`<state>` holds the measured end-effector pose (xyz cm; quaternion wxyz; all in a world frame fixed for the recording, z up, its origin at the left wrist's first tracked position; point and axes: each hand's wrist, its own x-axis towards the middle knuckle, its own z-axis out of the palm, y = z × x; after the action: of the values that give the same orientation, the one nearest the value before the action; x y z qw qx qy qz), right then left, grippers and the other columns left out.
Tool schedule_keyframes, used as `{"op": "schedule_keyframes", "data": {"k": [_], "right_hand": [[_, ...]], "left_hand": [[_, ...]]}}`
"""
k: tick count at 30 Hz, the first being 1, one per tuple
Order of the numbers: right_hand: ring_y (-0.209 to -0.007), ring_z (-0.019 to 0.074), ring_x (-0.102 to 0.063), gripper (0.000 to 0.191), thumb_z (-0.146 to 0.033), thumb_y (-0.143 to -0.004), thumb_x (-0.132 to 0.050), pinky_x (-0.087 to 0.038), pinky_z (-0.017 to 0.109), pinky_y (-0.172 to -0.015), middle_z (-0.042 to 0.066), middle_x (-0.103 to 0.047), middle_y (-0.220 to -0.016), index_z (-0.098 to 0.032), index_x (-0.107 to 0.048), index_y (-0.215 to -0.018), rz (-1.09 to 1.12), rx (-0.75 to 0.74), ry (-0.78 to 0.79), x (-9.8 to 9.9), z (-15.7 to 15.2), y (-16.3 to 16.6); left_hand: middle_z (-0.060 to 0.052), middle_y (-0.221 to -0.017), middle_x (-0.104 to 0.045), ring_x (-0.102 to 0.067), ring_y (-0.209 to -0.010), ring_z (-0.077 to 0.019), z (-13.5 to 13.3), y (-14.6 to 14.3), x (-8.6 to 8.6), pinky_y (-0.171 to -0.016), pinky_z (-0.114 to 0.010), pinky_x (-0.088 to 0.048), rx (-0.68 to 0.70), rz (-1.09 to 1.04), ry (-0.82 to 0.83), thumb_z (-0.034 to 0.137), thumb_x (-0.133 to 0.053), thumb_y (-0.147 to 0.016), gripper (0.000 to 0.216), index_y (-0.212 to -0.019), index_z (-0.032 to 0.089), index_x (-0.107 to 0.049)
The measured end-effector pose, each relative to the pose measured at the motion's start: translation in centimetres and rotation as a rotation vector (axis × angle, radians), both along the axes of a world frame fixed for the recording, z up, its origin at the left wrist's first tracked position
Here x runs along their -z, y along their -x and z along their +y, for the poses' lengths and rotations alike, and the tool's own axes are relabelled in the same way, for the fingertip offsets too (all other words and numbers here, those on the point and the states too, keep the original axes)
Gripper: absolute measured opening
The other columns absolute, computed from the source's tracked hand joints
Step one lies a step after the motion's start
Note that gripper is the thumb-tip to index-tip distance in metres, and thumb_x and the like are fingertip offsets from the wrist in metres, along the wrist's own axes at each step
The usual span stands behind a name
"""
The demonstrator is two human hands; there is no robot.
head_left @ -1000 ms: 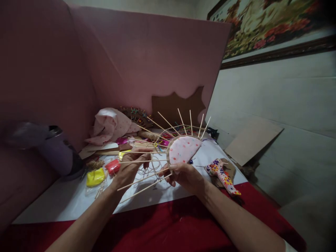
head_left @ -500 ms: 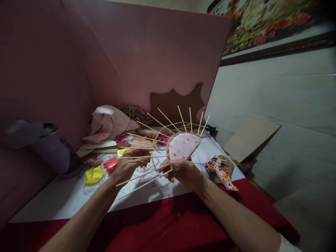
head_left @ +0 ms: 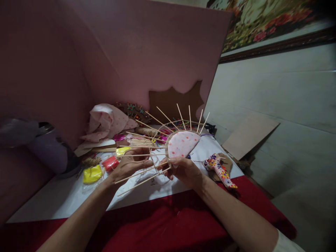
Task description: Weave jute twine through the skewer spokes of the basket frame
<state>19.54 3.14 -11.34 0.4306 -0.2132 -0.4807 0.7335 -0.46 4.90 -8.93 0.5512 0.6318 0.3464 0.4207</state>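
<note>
Spotted half-disc at frame centre, thin sticks fanning off it. My right hand clamps its lower edge, thumb on front. My left hand is half-curled at the left-side sticks; can't tell if gripping. Yellow packet lower left.

Measured from the half-round panel, which wears matt spotted cloth, smooth bare wooden sticks radiate between eight and one o'clock. Toward ten o'clock lies soft, crumpled pink fabric; at twelve, dull brown cardboard. Toward eight, the yellow packet has a glossy clear plastic wrapper. The floral stuffed figure at four is cloth. Matt red tabletop cloth spreads at six; the wall at two looks smooth, faintly sheened.
</note>
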Motion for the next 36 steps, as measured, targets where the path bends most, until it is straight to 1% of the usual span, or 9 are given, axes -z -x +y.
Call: {"op": "schedule_keyframes", "data": {"k": [4, 8, 12, 15, 18, 22, 25, 28, 36], "right_hand": [[-0.061, 0.0113, -0.055, 0.026, -0.029, -0.071, -0.053, -0.039, 0.022, -0.05, 0.01, -0.069, -0.082, -0.011, -0.07, -0.077, 0.001, -0.009, -0.003, 0.0, 0.1, 0.0], [-0.061, 0.0111, -0.055, 0.028, -0.029, -0.07, -0.052, -0.039, 0.021, -0.05, 0.01, -0.069, -0.082, -0.01, -0.071, -0.08, 0.003, -0.012, -0.006, 0.2, 0.2, 0.0], [-0.061, 0.0104, -0.056, 0.03, -0.029, -0.071, -0.052, -0.039, 0.02, -0.051, 0.01, -0.069, -0.084, -0.009, -0.071, -0.082, 0.006, -0.024, -0.001, 0.2, 0.2, 0.0], [-0.061, 0.0097, -0.055, 0.031, -0.028, -0.072, -0.051, -0.04, 0.019, -0.051, 0.01, -0.069, -0.086, -0.008, -0.071, -0.083, -0.004, -0.025, 0.001, 0.2, 0.1, 0.0], [-0.062, 0.01, -0.055, 0.031, -0.029, -0.072, -0.05, -0.04, 0.02, -0.052, 0.012, -0.069, -0.088, -0.008, -0.071, -0.082, -0.018, -0.029, -0.014, 0.3, 0.1, 0.0], [-0.063, 0.0113, -0.056, 0.03, -0.029, -0.073, -0.051, -0.04, 0.021, -0.052, 0.013, -0.069, -0.089, -0.008, -0.071, -0.081, -0.014, -0.048, -0.045, 0.4, 0.2, 0.0], [-0.064, 0.0117, -0.056, 0.031, -0.029, -0.072, -0.051, -0.039, 0.021, -0.052, 0.012, -0.068, -0.088, -0.008, -0.071, -0.082, -0.019, -0.073, -0.045, 0.4, 0.2, 0.0], [-0.064, 0.0119, -0.056, 0.029, -0.03, -0.071, -0.052, -0.038, 0.022, -0.051, 0.011, -0.068, -0.086, -0.009, -0.071, -0.08, -0.031, -0.066, -0.037, 0.4, 0.1, 0.0], [-0.059, 0.0111, -0.053, 0.03, -0.029, -0.068, -0.052, -0.037, 0.023, -0.051, 0.012, -0.068, -0.085, -0.007, -0.071, -0.078, -0.048, -0.044, -0.022, 0.2, -0.1, 0.1]], "left_hand": [[-0.008, -0.092, -0.067, -0.061, -0.082, -0.0233, -0.1, 0.0, -0.2, -0.074, -0.034, -0.047, 0.037, -0.022, -0.003, 0.028, -0.076, -0.06, 0.034, -0.092, 0.019, -0.068], [-0.008, -0.095, -0.067, -0.061, -0.083, -0.0236, -0.2, 0.0, -0.3, -0.075, -0.035, -0.047, 0.008, 0.003, 0.027, 0.028, -0.076, -0.06, 0.031, -0.088, 0.02, -0.069], [-0.006, -0.091, -0.066, -0.059, -0.081, -0.0206, 0.4, 0.5, 0.3, -0.075, -0.033, -0.045, -0.012, 0.012, 0.014, 0.027, -0.075, -0.061, 0.03, -0.089, 0.02, -0.069], [-0.005, -0.084, -0.065, -0.055, -0.074, -0.0157, 1.1, 0.9, 1.0, -0.067, -0.027, -0.041, -0.061, -0.015, 0.004, 0.026, -0.073, -0.064, 0.026, -0.089, 0.02, -0.069], [-0.001, -0.066, -0.058, -0.046, -0.059, -0.01, 1.3, 0.6, 1.2, -0.055, -0.024, -0.034, -0.067, -0.049, -0.033, 0.028, -0.067, -0.071, 0.012, -0.075, 0.017, -0.068], [0.003, -0.053, -0.045, -0.035, -0.051, -0.0071, 1.2, 0.0, 1.0, -0.049, -0.022, -0.028, -0.04, -0.094, -0.069, 0.029, -0.063, -0.076, 0.024, -0.057, 0.015, -0.059], [0.002, -0.061, -0.053, -0.04, -0.054, -0.0075, 1.1, 0.0, 1.1, -0.05, -0.022, -0.03, -0.088, -0.121, -0.045, 0.031, -0.066, -0.074, 0.015, -0.071, 0.016, -0.065], [-0.001, -0.071, -0.058, -0.046, -0.06, -0.0086, 1.1, 0.2, 1.2, -0.054, -0.021, -0.035, -0.127, -0.117, -0.042, 0.031, -0.067, -0.072, 0.018, -0.084, 0.018, -0.068], [-0.002, -0.072, -0.063, -0.051, -0.062, -0.0101, 0.8, 0.5, 0.6, -0.055, -0.022, -0.037, -0.172, -0.066, -0.038, 0.03, -0.069, -0.071, 0.018, -0.083, 0.017, -0.07]]}}
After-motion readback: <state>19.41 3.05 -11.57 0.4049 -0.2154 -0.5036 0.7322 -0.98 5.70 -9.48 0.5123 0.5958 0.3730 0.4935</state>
